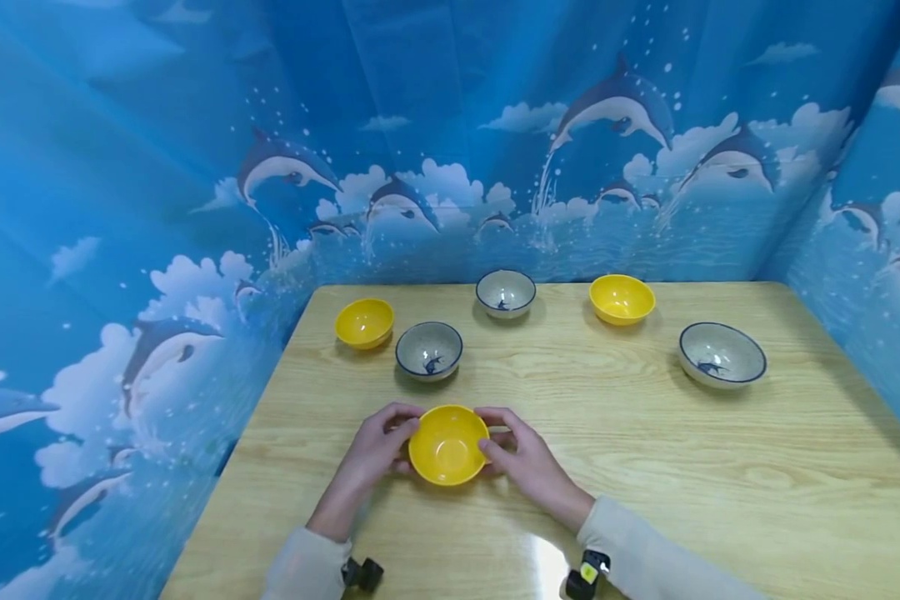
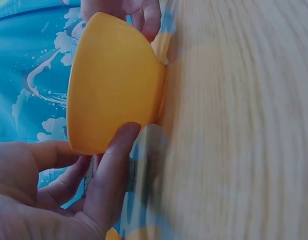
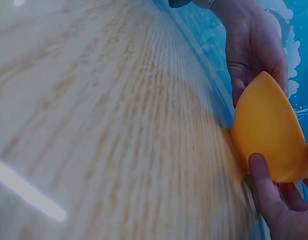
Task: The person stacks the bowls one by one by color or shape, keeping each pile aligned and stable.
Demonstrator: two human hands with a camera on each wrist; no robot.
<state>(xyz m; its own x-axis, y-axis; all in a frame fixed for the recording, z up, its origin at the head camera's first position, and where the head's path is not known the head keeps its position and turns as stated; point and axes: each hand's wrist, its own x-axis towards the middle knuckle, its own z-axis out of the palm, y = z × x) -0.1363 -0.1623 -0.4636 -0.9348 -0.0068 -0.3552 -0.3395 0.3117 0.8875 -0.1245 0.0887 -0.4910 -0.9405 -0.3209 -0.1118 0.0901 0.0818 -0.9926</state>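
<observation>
A small, glossy yellow bowl (image 1: 450,446) is held between both hands near the front of the table, its inside facing up. My left hand (image 1: 376,447) grips its left side, the thumb at the rim and other fingers around the outer wall. On the opposite side my right hand (image 1: 527,464) holds the rim and wall in the same way. From the left wrist view, the bowl's smooth outer wall (image 2: 114,85) is seen side-on, with a fingertip against it low down. Whether its foot touches the wood I cannot tell.
Behind the hands on the wooden table (image 1: 570,400) stand a grey, blue-rimmed bowl (image 1: 429,350), a yellow bowl (image 1: 364,323), another grey bowl (image 1: 506,293), a second yellow bowl (image 1: 622,300) and a wider grey bowl (image 1: 722,355). A blue dolphin curtain (image 1: 450,167) borders the back and sides.
</observation>
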